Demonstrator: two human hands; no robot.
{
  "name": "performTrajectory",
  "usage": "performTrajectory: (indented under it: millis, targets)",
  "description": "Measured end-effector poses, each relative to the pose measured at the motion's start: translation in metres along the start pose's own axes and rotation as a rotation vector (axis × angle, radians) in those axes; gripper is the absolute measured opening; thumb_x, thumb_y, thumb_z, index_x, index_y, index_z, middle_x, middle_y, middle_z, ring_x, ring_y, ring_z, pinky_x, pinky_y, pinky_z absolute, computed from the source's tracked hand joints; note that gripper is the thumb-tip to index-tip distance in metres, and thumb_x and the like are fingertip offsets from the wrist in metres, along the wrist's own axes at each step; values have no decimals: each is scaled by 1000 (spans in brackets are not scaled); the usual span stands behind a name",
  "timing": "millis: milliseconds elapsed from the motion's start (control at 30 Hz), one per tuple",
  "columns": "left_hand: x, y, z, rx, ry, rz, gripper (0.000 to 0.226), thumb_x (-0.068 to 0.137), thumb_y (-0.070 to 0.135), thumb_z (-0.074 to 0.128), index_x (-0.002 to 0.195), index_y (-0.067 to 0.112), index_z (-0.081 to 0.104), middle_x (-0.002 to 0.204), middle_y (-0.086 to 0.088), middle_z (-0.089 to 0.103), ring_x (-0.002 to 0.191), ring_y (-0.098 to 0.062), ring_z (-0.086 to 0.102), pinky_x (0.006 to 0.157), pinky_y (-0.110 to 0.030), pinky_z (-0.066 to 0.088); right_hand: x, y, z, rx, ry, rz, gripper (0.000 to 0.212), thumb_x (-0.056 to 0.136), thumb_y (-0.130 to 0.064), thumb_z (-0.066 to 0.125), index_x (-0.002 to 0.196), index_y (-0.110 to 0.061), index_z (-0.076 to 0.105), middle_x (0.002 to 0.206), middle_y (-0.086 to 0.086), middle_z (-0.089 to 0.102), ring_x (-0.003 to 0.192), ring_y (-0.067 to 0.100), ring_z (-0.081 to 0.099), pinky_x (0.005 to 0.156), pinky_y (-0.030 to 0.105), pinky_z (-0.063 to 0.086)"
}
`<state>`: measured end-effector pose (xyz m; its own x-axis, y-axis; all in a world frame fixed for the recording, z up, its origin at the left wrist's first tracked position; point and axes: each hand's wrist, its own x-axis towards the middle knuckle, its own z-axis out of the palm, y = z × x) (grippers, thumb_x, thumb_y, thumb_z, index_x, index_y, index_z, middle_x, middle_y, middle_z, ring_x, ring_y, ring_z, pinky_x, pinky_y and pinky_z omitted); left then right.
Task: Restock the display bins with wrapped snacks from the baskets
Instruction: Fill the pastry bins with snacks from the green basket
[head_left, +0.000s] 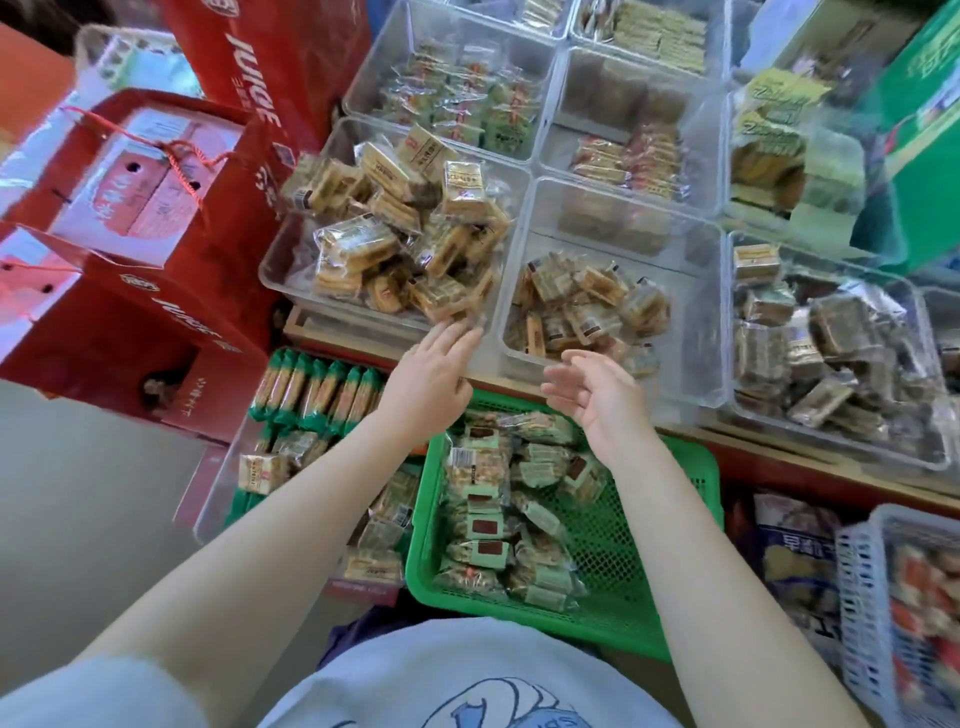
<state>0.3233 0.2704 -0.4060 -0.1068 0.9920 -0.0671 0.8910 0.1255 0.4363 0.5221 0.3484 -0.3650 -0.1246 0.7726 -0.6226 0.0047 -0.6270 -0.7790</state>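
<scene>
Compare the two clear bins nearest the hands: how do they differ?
The left bin is heaped well above its rim; the right bin holds a low pile, its far part bare. The left bin's packs look larger than the right bin's. The left hand reaches the left bin's edge; the right hand hovers open. Both are clear plastic.

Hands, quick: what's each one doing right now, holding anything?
Left hand: open, fingers straight, reaching to the clear bin, holding nothing.
Right hand: open, fingers loosely curled, empty, above the green basket.
</scene>
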Motion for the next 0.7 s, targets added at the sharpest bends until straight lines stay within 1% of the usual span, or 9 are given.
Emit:
performTrajectory:
  millis: [67, 100, 167, 233, 333, 400, 467, 600, 700]
  targets:
    - [-20, -16, 7, -26, 169, 39, 53, 88, 8, 56, 141, 10, 52, 147, -13, 48, 139, -32, 39, 113, -42, 36, -3, 23, 16, -228, -65, 26, 16, 105, -10, 48, 105, -8, 63, 91, 14, 75, 73, 25, 72, 66, 35, 60]
    - [-33, -25, 11, -27, 213, -18, 47, 88, 9, 58, 135, 8, 57, 138, -14, 55, 129, -34, 46, 106, -43, 42, -3, 36, 24, -355, -93, 31, 14, 103, -9, 49, 104, -8, 64, 93, 15, 75, 73, 24, 72, 69, 37, 61]
    - [-61, -46, 15, -83, 86, -285, 42, 94, 17, 57, 135, 9, 56, 120, -12, 61, 107, -31, 57, 83, -40, 53, 0, 63, 44, -630, -149, -17, 12, 100, -8, 53, 99, -12, 65, 98, 13, 74, 78, 21, 69, 74, 38, 59]
    - [-85, -64, 20, -82, -179, -536, 41, 99, 25, 51, 138, 13, 53, 111, -8, 66, 87, -25, 59, 61, -32, 49, 8, 88, 65, -923, -232, -139, 13, 98, -13, 56, 106, -17, 65, 108, 5, 70, 90, 19, 65, 78, 32, 53]
    - [-110, -83, 26, -120, -234, -624, 42, 100, 33, 47, 138, 18, 55, 118, -8, 68, 93, -27, 66, 68, -35, 58, 28, 114, 96, -1353, -352, -356, 45, 95, -20, 61, 139, -19, 51, 138, 7, 51, 119, 26, 53, 95, 37, 47]
    - [-119, -91, 30, -182, -215, -674, 44, 99, 34, 47, 140, 21, 54, 124, -7, 67, 101, -26, 67, 76, -40, 61, 43, 127, 116, -1590, -400, -490, 60, 95, -27, 63, 149, -21, 37, 145, 9, 40, 131, 31, 42, 101, 44, 43]
    - [-125, -97, 32, -240, -217, -717, 46, 97, 30, 48, 142, 24, 53, 131, -5, 65, 105, -23, 66, 78, -40, 61, 55, 137, 133, -1740, -428, -494, 66, 95, -32, 64, 151, -24, 31, 150, 11, 33, 136, 34, 35, 104, 48, 39]
    - [-130, -99, 32, -326, -209, -738, 45, 99, 27, 46, 144, 22, 50, 130, -5, 64, 93, -22, 66, 66, -35, 59, 66, 158, 146, -1996, -411, -474, 72, 93, -27, 69, 152, -23, 27, 156, 21, 17, 140, 45, 23, 109, 56, 33]
    - [-132, -98, 34, -393, -200, -705, 42, 99, 25, 44, 139, 21, 55, 133, -1, 63, 95, -18, 66, 70, -33, 57, 71, 165, 149, -1974, -392, -492, 64, 92, -16, 69, 144, -23, 33, 154, 24, 16, 140, 49, 20, 109, 58, 32]
